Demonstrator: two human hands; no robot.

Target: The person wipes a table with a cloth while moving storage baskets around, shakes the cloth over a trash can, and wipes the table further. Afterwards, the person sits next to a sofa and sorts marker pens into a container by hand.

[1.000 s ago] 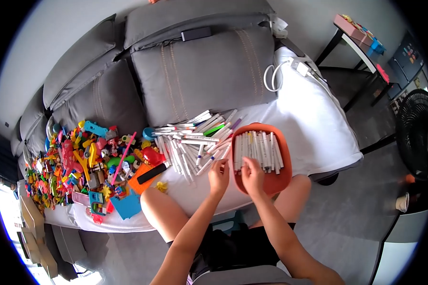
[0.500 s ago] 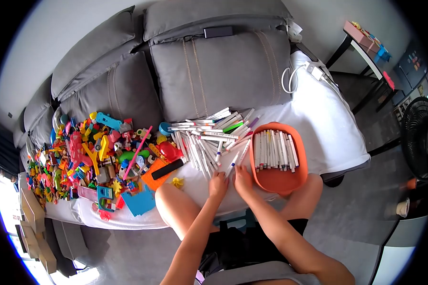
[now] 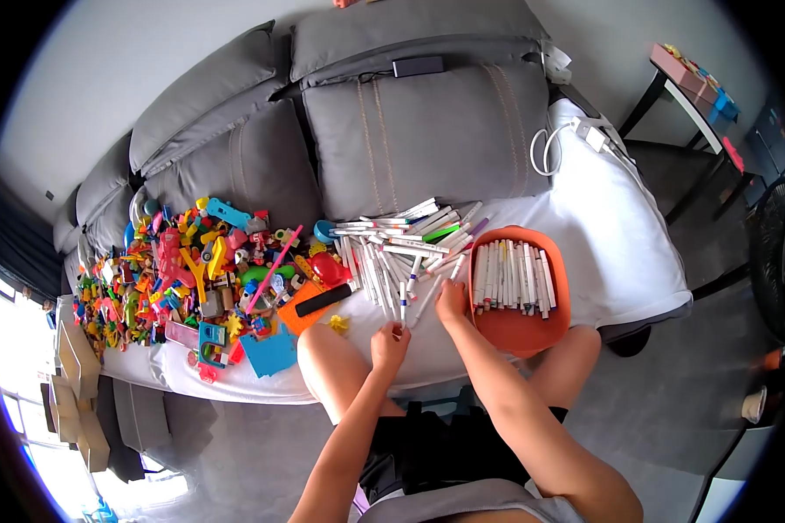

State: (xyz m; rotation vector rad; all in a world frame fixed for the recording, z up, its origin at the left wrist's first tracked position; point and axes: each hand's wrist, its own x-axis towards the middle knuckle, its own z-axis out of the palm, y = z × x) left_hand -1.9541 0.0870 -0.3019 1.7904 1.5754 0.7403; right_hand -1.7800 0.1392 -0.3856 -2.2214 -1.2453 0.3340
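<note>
My left hand (image 3: 390, 347) is closed at the front of the marker pile, its fingertips round the lower end of a white marker (image 3: 403, 302) with a dark band. Beside the orange bin (image 3: 523, 336), my right hand (image 3: 451, 303) pinches another white marker (image 3: 459, 267), which points up and away. One loose marker (image 3: 426, 299) lies on the white cover between both hands. Behind them spreads a heap of white markers (image 3: 377, 272), a green-barrelled one (image 3: 441, 233) among them. Inside the bin, many white markers (image 3: 512, 275) stand packed in a row towards the far side.
Colourful small toys (image 3: 170, 261) cover the sofa on the left. A black bar-shaped object (image 3: 323, 299) rests over an orange sheet (image 3: 298, 317), near a blue sheet (image 3: 270, 351). Grey cushions (image 3: 423, 139) line the back. At right lies a white cable (image 3: 545, 150).
My hands have moved apart, the left one drawing back slightly from the loose marker between them. My right hand now sits closer to the bin's left side. The whole view has shifted a little.
</note>
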